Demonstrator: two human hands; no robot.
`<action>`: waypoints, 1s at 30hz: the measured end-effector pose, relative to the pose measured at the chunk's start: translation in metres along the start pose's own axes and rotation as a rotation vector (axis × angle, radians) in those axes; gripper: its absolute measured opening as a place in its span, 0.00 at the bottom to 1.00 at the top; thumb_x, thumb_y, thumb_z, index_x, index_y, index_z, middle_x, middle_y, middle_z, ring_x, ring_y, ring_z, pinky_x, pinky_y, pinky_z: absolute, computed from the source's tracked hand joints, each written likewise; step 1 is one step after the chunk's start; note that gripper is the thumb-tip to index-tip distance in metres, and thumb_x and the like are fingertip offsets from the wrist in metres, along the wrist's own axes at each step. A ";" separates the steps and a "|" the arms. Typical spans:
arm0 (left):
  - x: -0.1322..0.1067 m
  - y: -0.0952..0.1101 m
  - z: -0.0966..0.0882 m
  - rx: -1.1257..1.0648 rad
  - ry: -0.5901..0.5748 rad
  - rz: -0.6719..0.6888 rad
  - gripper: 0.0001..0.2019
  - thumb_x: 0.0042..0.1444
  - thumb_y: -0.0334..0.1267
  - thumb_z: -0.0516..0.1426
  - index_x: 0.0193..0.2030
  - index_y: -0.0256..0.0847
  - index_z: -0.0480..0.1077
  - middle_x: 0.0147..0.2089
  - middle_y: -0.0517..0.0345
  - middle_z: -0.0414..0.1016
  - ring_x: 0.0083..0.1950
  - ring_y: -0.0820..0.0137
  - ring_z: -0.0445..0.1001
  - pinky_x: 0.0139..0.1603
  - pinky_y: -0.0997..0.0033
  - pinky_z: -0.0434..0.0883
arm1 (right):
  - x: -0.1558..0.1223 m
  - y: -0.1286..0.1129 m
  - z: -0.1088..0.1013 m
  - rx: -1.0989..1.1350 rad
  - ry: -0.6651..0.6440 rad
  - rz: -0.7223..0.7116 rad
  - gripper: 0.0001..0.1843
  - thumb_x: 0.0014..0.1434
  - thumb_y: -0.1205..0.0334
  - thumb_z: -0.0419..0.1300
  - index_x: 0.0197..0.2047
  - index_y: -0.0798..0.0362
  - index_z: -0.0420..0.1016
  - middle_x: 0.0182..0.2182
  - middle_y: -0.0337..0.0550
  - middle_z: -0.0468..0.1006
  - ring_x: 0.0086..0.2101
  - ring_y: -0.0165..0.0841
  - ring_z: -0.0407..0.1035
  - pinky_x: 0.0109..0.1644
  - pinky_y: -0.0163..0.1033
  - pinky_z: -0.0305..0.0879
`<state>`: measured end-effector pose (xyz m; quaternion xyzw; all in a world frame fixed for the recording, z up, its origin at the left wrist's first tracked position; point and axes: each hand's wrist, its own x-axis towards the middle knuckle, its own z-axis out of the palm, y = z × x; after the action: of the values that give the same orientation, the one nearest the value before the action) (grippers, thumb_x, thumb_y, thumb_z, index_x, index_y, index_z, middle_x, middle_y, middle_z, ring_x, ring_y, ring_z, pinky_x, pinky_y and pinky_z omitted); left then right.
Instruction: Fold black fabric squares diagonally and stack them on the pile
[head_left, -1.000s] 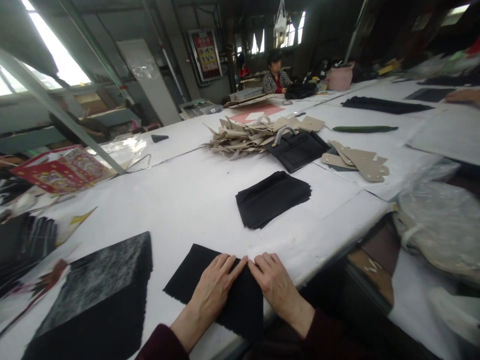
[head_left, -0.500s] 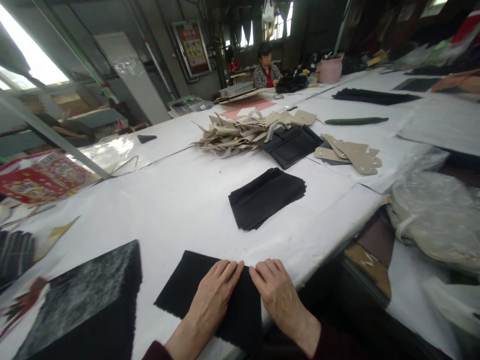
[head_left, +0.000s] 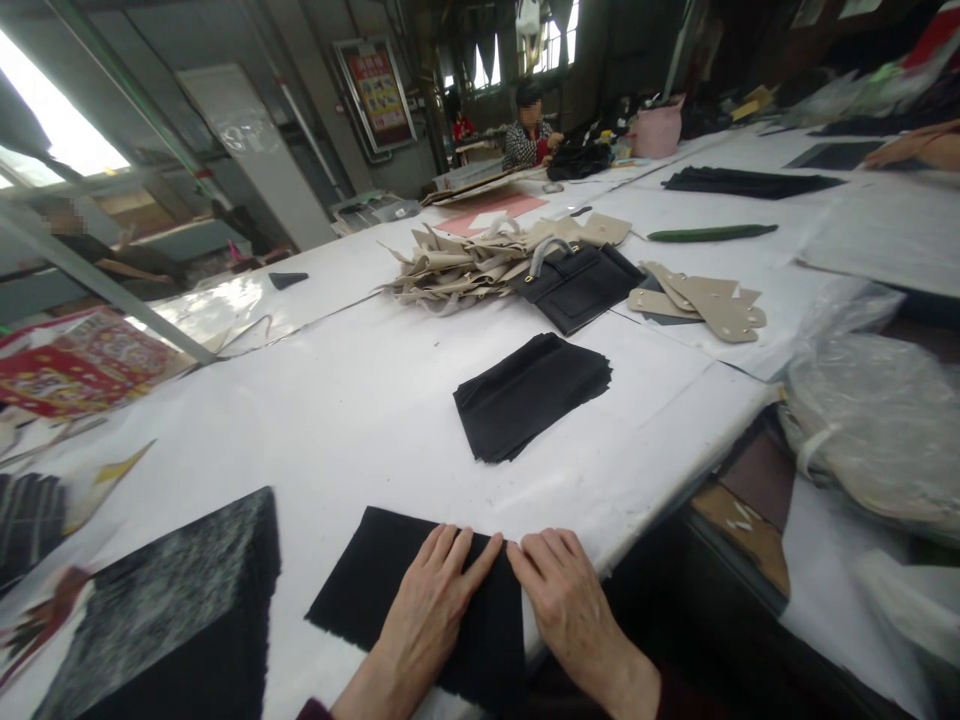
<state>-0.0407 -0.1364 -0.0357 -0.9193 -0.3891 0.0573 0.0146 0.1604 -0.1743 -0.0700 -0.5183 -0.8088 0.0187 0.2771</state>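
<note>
Your left hand (head_left: 426, 608) shifted nearer your right hand (head_left: 568, 598), both touching the black cloth (head_left: 379, 570), thumbs hidden, cannot tell if pinching.

Left grip (head_left: 433, 598) on black fabric (head_left: 367, 575)

A workshop: worktable (head_left: 352, 410), handbag (head_left: 585, 285), cut cloth (head_left: 371, 565).

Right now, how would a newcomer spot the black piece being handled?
On the white table, look to the near edge, bottom centre. The black piece lies under the left hand, its far corner by the right hand. Unlike the black stack beyond and mottled grey pile leftward, it lies under a hand.
</note>
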 end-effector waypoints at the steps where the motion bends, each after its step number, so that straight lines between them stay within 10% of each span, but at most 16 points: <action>1: 0.000 0.000 0.000 0.002 -0.001 -0.001 0.38 0.56 0.21 0.48 0.72 0.53 0.46 0.61 0.52 0.62 0.62 0.59 0.62 0.67 0.54 0.58 | 0.000 0.000 -0.001 0.010 -0.003 0.006 0.14 0.65 0.74 0.48 0.47 0.57 0.72 0.35 0.45 0.68 0.37 0.38 0.60 0.45 0.46 0.57; 30: -0.026 -0.032 0.010 0.003 0.062 -0.145 0.40 0.48 0.19 0.47 0.70 0.43 0.53 0.67 0.53 0.62 0.66 0.61 0.61 0.70 0.57 0.54 | 0.031 -0.015 0.000 -0.142 -0.102 -0.067 0.25 0.57 0.73 0.57 0.59 0.55 0.66 0.44 0.49 0.73 0.43 0.42 0.65 0.54 0.53 0.57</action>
<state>-0.0824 -0.1329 -0.0406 -0.8901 -0.4538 0.0279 0.0320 0.1387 -0.1552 -0.0517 -0.5076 -0.8381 -0.0215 0.1989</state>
